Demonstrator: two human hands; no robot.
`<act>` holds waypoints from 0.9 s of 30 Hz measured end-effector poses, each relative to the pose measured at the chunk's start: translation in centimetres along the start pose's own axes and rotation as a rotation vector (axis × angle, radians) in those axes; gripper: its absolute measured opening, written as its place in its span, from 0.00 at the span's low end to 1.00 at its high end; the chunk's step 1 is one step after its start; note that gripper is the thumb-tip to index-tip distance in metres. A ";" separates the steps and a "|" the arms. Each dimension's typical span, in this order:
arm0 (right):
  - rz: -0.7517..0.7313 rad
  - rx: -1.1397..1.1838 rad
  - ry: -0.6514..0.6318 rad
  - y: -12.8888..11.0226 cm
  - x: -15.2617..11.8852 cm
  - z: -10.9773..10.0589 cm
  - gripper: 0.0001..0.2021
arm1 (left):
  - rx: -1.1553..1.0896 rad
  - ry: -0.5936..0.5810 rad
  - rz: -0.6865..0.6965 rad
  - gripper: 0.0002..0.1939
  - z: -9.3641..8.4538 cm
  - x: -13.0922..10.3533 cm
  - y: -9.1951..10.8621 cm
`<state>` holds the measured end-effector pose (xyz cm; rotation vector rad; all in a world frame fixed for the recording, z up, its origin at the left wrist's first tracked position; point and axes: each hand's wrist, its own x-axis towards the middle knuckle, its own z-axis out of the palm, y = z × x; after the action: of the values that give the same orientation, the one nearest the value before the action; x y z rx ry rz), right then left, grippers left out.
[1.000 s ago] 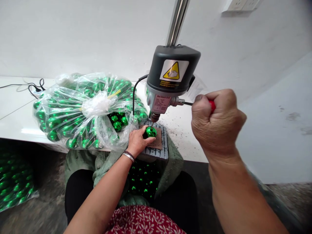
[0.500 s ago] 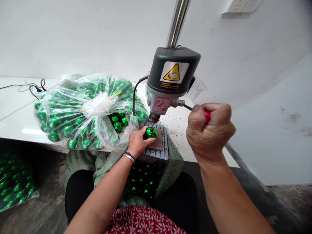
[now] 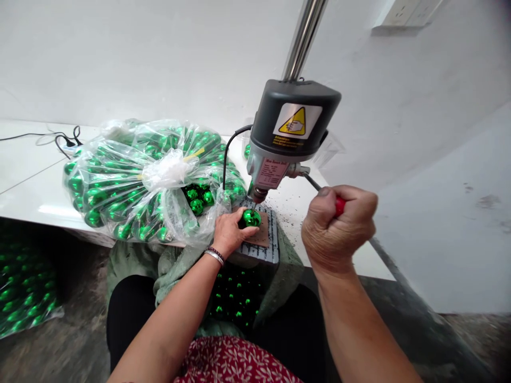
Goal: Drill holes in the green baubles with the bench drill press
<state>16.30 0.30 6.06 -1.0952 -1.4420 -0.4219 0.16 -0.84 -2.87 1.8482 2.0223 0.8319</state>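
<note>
Between the thumb and fingers of my left hand [image 3: 230, 232] is a shiny green bauble [image 3: 252, 218], held on a brown pad [image 3: 261, 237] on the grey base plate [image 3: 273, 250] of a small bench drill. The drill head [image 3: 293, 125] stands right above it, its chuck [image 3: 261, 194] close over the ball. A thin bit comes down to the top of the bauble; whether it has gone in I cannot tell. My right hand [image 3: 339, 226] is closed round the red knob [image 3: 340, 205] of the drill's feed lever [image 3: 312, 182], right of the drill.
A big clear plastic bag [image 3: 170, 167] of green baubles covers the table left of the drill. Dark shavings lie on the white table [image 3: 297, 226]. More baubles sit in green cloth [image 3: 175, 276] below the table edge and in a bag [image 3: 27, 298] on the floor.
My right hand has moved down a little with the lever, which slopes more steeply. The whole view has shifted slightly. My left hand keeps its hold on the bauble.
</note>
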 end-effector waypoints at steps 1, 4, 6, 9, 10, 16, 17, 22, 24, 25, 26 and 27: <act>-0.018 0.005 0.006 0.1 -0.5 0.0 0.05 | -0.002 0.004 0.000 0.29 0.0 0.0 0.0; -0.052 0.029 0.038 0.1 -1.0 0.1 0.05 | -0.005 0.006 0.005 0.29 0.0 0.0 0.0; -0.030 0.049 0.050 -0.2 0.4 0.2 0.07 | -0.008 0.003 0.008 0.29 0.0 0.0 0.0; 0.045 0.103 -0.011 -1.2 4.7 0.4 0.11 | -0.017 -0.004 0.004 0.28 -0.1 0.1 -0.1; 0.092 0.099 -0.051 -1.6 6.3 0.5 0.12 | -0.025 -0.008 0.003 0.28 -0.2 0.0 -0.1; 0.272 -0.006 -0.249 -3.1 10.9 1.0 0.10 | -0.233 -0.031 0.078 0.25 -1.2 -1.5 -0.3; 0.271 -0.001 -0.245 -3.1 10.8 1.0 0.10 | -0.264 -0.037 0.082 0.25 -1.6 -2.1 -0.4; 0.179 0.084 -0.169 -1.9 10.0 1.5 0.13 | -0.295 -0.168 0.131 0.30 -4.5 -5.3 -0.8; 0.146 0.101 -0.141 -1.5 10.0 1.7 0.15 | -0.261 -0.297 0.185 0.32 -6.0 -6.4 -1.0; 0.143 0.103 -0.138 -1.4 10.0 1.7 0.16 | -0.238 -0.357 0.208 0.32 -6.7 -6.7 -1.1; 0.149 0.101 -0.141 -1.4 10.0 1.7 0.15 | -0.218 -0.402 0.225 0.32 -7.4 -6.9 -1.2; 0.162 0.098 -0.150 -1.5 10.1 1.7 0.15 | -0.204 -0.424 0.229 0.32 -7.9 -6.9 -1.3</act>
<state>15.77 4.66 15.44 -1.1737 -1.4753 -0.1560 -4.40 -9.42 1.46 1.9606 1.4383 0.6077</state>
